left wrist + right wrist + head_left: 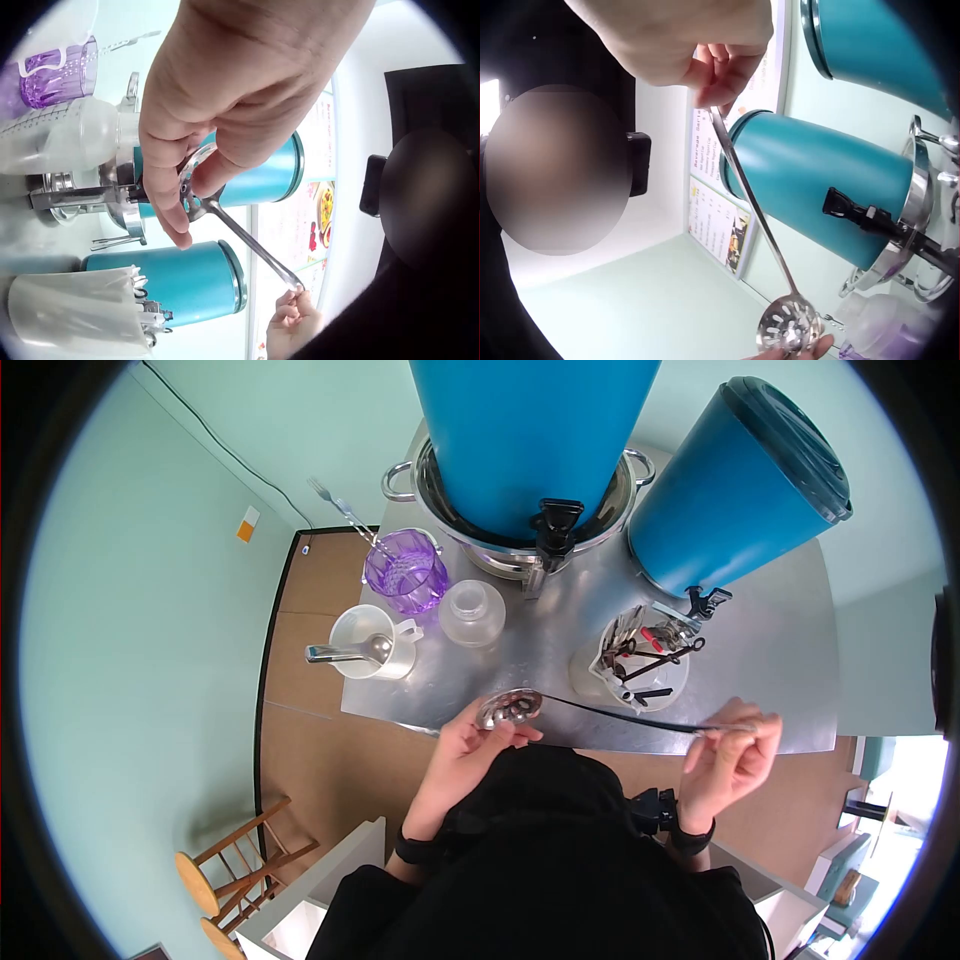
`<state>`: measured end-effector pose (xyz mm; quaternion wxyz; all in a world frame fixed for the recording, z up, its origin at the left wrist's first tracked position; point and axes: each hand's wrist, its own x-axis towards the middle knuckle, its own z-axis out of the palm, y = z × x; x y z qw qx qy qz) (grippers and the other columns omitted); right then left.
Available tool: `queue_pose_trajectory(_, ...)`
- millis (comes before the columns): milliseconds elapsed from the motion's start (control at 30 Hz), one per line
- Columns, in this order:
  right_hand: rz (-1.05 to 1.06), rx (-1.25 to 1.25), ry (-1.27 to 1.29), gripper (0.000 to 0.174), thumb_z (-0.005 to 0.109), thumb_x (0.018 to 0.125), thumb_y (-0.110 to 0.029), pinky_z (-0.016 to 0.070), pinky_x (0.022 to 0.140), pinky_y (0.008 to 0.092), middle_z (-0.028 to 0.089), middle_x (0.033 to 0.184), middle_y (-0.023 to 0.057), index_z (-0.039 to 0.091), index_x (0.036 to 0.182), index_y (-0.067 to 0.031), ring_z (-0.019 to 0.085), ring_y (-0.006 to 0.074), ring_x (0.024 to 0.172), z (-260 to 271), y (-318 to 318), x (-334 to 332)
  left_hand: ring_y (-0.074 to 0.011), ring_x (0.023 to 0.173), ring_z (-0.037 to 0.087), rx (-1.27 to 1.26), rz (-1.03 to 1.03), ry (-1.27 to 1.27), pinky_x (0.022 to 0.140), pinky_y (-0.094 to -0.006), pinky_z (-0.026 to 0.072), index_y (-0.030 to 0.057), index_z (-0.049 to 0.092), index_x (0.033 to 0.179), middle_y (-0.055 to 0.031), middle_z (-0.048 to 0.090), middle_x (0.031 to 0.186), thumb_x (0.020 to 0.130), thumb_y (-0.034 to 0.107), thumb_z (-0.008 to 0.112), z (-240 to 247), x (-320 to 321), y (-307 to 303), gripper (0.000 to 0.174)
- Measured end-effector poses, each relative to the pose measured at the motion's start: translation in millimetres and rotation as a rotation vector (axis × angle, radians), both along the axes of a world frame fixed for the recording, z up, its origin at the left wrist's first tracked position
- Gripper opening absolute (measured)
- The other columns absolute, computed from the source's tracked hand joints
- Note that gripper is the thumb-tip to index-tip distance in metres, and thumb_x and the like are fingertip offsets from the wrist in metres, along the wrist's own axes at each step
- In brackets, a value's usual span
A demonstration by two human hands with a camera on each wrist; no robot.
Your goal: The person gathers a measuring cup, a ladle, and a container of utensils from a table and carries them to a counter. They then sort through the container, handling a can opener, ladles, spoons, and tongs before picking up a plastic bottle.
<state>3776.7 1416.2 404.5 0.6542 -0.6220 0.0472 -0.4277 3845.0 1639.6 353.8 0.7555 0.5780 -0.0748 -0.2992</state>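
Above the near edge of the metal surface [765, 680], a slotted ladle [511, 706] is being held in the air between two hands. The left hand [466, 756] is gripping its perforated bowl, the thumb and fingers pressing on opposite sides, while the right hand [733, 760] is pinching the far tip of the long handle. That handle is stretching across from one hand to the other, passing on the person's side of a whitish plastic container [588, 675], which is holding a bundle of metal utensils [660, 655]. Farther back, a large blue drink dispenser [530, 450] is standing within the rim of a steel pot [480, 550] with loop handles, its black tap [556, 525] facing the person. To the right of it, a second blue dispenser [735, 500] with a dark lid is standing on the surface, its own tap [706, 602] pointing toward the utensils. On the left side, a translucent bottle [472, 612] is standing near a purple ice bucket [410, 585], in which silver tongs [345, 510] are leaning outward. Nearer the left edge, a white jug [400, 652] is holding a metal scoop [340, 652], whose handle is jutting over the rim.
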Motion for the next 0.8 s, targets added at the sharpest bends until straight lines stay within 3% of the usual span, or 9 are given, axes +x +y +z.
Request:
queue_pose_trajectory(67,-0.019,0.103,0.057,0.017,0.053,0.092,-0.011,0.0411,0.038,0.0199,0.053,0.073,0.0090,0.041,0.085,-0.0030,0.054,0.0119,0.055,-9.3,-1.9,2.7,-0.0198,0.095,0.063,-0.001,0.013,0.001,0.084,-0.0285,0.0493,-0.0024,0.051,0.118,-0.0112,0.060,0.111,0.096,0.011,0.047,0.9,0.8,5.4,0.025)
queue_pose_trajectory(167,-0.003,0.097,0.173,0.011,0.053,0.092,-0.008,0.0443,0.041,0.0202,0.053,0.076,0.0074,0.043,0.087,-0.0037,0.056,0.0111,0.059,-15.5,-8.4,5.4,-0.0203,0.094,0.063,0.009,0.013,0.010,0.084,-0.0293,0.0500,-0.0029,0.052,0.116,-0.0113,0.061,0.108,0.096,0.010,0.047,2.4,1.3,15.8,0.024)
queue_pose_trajectory(433,0.067,0.144,0.344,0.010,0.050,0.092,-0.004,0.0444,0.046,0.0216,0.053,0.066,0.0026,0.048,0.083,-0.0037,0.052,0.0082,0.052,-19.2,-15.2,3.2,-0.0214,0.092,0.064,0.067,0.041,0.018,0.081,-0.0298,0.0515,-0.0043,0.054,0.115,-0.0119,0.063,0.105,0.095,0.012,0.049,6.9,8.2,23.9,0.026)
queue_pose_trajectory(533,0.120,0.211,0.387,0.014,0.050,0.092,-0.007,0.0400,0.045,0.0206,0.052,0.062,0.0013,0.052,0.079,-0.0023,0.050,0.0070,0.049,-17.8,-19.0,1.2,-0.0220,0.089,0.066,0.096,0.048,0.027,0.079,-0.0294,0.0520,-0.0044,0.056,0.113,-0.0114,0.064,0.103,0.095,0.014,0.051,6.5,11.0,25.7,0.026)
queue_pose_trajectory(633,0.333,0.100,0.681,0.017,0.052,0.091,-0.008,0.0340,0.043,0.0197,0.053,0.060,0.0008,0.056,0.076,-0.0007,0.046,0.0045,0.046,-19.1,-29.8,-5.9,-0.0223,0.087,0.066,0.135,0.092,0.031,0.077,-0.0293,0.0525,-0.0048,0.057,0.110,-0.0114,0.065,0.099,0.094,0.016,0.053,2.4,12.6,26.4,0.026)
queue_pose_trajectory(767,0.575,0.021,0.719,0.021,0.056,0.088,-0.008,0.0274,0.041,0.0201,0.052,0.056,0.0008,0.057,0.068,0.0005,0.039,0.0017,0.044,-20.0,-33.8,-5.9,-0.0226,0.085,0.067,0.139,0.162,0.003,0.075,-0.0291,0.0527,-0.0053,0.058,0.107,-0.0138,0.066,0.097,0.092,0.014,0.056,-3.4,15.4,31.6,0.024)
queue_pose_trajectory(800,0.454,0.182,0.703,0.027,0.055,0.088,-0.011,0.0249,0.040,0.0208,0.048,0.051,-0.0004,0.055,0.064,-0.0008,0.038,0.0022,0.042,-15.0,-23.3,-4.6,-0.0228,0.085,0.067,0.122,0.178,-0.004,0.074,-0.0291,0.0527,-0.0054,0.059,0.106,-0.0148,0.066,0.096,0.091,0.013,0.057,-3.9,16.3,34.7,0.023)
